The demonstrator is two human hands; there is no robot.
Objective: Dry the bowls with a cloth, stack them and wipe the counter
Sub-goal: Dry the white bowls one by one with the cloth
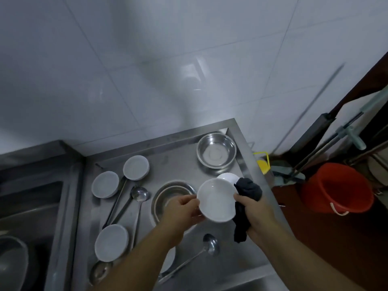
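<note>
Now a person stands over a steel desk set in a tiled corner, seen from above. The left hand holds a white bowl by its left rim, fingers curled underneath and thumb on the edge, lifted above the desk near its right edge. The right hand grips a dark cloth, bunched in the curled fingers, with its top against the bowl's right rim and a tail hanging down. Just behind the held bowl, a second white bowl sits by the right edge, partly hidden. Three more white bowls lie upside down along the left side: one toward the back, one beside it, one toward the front. A steel basin stands in the back right corner, another in the middle under the left hand, with ladles between. A sink adjoins on the left; a red bucket stands on the floor to the right. The step looks like drying this bowl. To do it well, it would probably help to spread the cloth over the fingertips, press it into the hollow, and turn the bowl with the left hand so the whole inside, rim and underside are covered, before stacking it on the bowl behind.
</note>
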